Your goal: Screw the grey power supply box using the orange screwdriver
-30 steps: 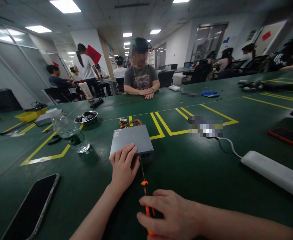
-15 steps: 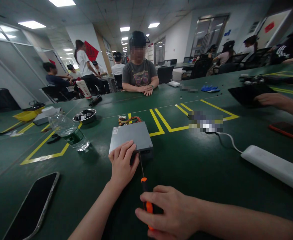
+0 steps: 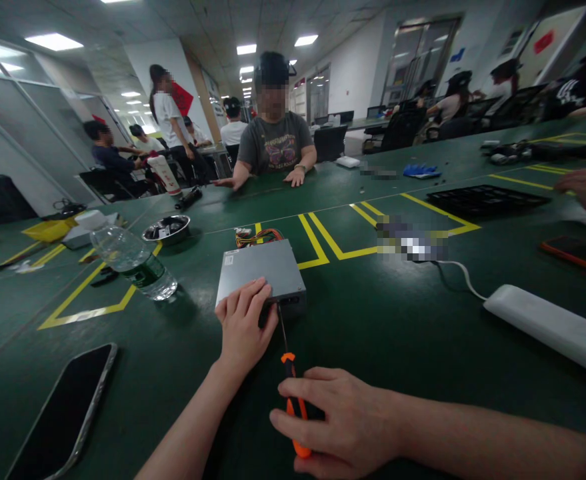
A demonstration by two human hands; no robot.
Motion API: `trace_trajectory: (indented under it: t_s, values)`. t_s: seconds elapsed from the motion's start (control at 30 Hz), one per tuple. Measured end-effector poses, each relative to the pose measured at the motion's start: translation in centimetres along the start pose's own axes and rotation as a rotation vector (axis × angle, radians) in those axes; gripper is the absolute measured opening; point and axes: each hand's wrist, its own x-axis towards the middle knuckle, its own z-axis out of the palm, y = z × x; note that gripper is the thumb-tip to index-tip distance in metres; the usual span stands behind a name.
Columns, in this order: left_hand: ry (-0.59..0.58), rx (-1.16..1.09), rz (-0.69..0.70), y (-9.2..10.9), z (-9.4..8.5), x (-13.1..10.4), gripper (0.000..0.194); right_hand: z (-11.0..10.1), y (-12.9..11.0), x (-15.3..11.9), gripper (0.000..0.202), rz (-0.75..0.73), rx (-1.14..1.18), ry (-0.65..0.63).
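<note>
A grey metal computer power supply (image 3: 260, 263) lies flat on the green table, with a bundle of coloured cables (image 3: 263, 238) at its far side. My left hand (image 3: 245, 320) grips its near left corner, fingers closed over the top and thumb down at the near face. Wrapped in the fingers of my right hand (image 3: 343, 420) is an orange and black screwdriver (image 3: 289, 363). Its shaft points away from me, and the tip meets the power supply's near face just right of my left thumb. The exact spot under the tip is too small to make out.
Left of the power supply stand a tilted-looking water bottle (image 3: 140, 263) and a metal bowl (image 3: 167, 229) of small parts. A phone (image 3: 65, 413) lies near left. A white power strip (image 3: 547, 327) and a black panel (image 3: 487, 199) lie right. A person (image 3: 275, 147) sits opposite.
The screwdriver's handle has turned a little in my right hand; my left hand stays on the power supply. The person opposite has spread both hands apart. At right, the black panel now lies flat, released by another hand.
</note>
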Motion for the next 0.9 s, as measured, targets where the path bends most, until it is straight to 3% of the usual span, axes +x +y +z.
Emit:
trace_trajectory:
  t_s: [0.07,0.27,0.5,0.77,0.9]
  values:
    - [-0.007,0.001,-0.002,-0.02,-0.01,-0.01,0.027,-0.23,0.00,0.04,0.036,-0.011,-0.016,0.003]
    - [-0.007,0.011,0.011,-0.02,-0.24,0.05,0.025,0.13,0.29,-0.14,0.034,-0.007,-0.043,0.191]
    - [-0.001,0.006,0.019,0.12,-0.32,0.06,0.026,-0.39,-0.06,0.16,0.035,-0.029,-0.085,0.054]
    - [-0.018,-0.009,0.007,-0.01,-0.30,0.05,0.025,-0.03,0.17,-0.03,0.031,-0.076,-0.133,0.233]
    - [-0.008,-0.015,0.011,-0.10,-0.18,-0.06,0.025,-0.06,0.12,-0.07,0.034,-0.055,-0.129,0.174]
